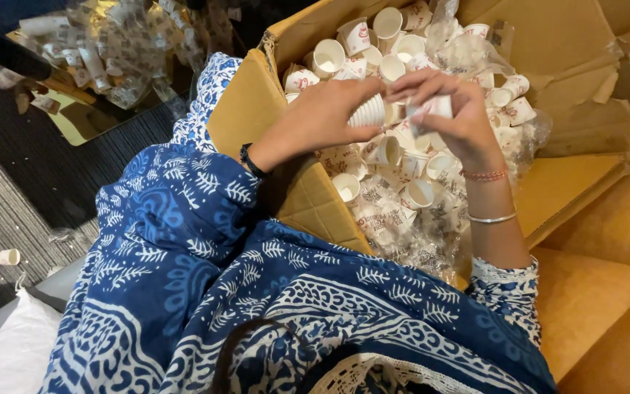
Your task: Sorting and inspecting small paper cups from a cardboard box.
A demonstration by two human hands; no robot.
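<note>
My left hand (322, 117) grips a short stack of small white paper cups (368, 111) lying sideways above an open cardboard box (246, 109). My right hand (453, 117) meets it from the right, fingers curled around another small white cup (432, 108) beside the stack's open end. Beneath both hands the box holds several loose white paper cups (395, 190) with red and dark print, some in clear plastic wrap (468, 51). Blue and white patterned sleeves cover both my arms.
The box rests on an orange-brown cushioned seat (607, 292). A glass table (103, 66) at upper left carries a heap of small wrapped items. One paper cup (9, 257) lies on the striped dark carpet at left. A white cushion (9, 350) sits bottom left.
</note>
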